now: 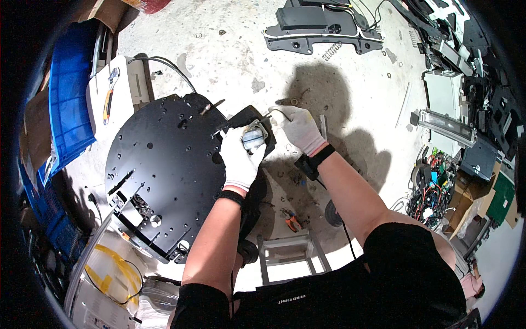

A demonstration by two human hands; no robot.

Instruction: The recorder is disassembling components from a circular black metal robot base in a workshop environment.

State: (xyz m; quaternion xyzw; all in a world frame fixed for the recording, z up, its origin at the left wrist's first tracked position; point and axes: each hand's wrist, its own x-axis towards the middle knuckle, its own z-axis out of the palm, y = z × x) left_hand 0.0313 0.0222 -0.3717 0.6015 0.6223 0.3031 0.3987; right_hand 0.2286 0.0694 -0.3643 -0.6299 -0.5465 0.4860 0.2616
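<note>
My left hand (241, 156), in a white glove, closes round a silver, rounded metal part (253, 138) with a dark band across it. That part is at a black bracket (239, 117) on the right edge of a large black round plate (164, 159). Just right of it, my right hand (297, 127), also gloved, is closed with fingertips pinched together near the bracket's corner. A thin dark piece (281, 113), like a wire or slim tool, shows at those fingers; its kind is unclear.
Orange-handled pliers (292, 221) lie on the floor near a grey metal stool frame (292, 249). An orange-handled adjustable wrench (110, 96) rests on a white panel beside a blue bin (70, 88). Tangled cables (430, 192) and dismantled parts line the right; a black panel (323, 33) lies at the far side.
</note>
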